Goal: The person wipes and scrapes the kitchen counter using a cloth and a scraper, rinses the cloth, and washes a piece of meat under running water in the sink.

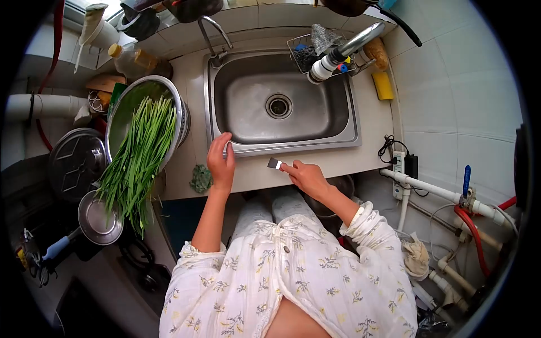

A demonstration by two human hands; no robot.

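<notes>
My left hand [221, 163] is raised at the front left corner of the steel sink [248, 127], its fingers apart and nothing in it. Over the counter edge in front of the sink, my right hand [308, 177] grips a small scraper-like tool [274, 164] with a dark flat end and a white band. The tool points left toward the basin. A crumpled green cloth or scrubber [201, 178] lies on the counter just left of my left hand.
Long green stalks [138, 152] overhang a metal bowl [183, 112] at the left. A tap [360, 40] and a wire basket [298, 53] stand at the back right, near a yellow sponge [382, 85]. A small pan [100, 218] lies lower left; pipes [428, 187] run right.
</notes>
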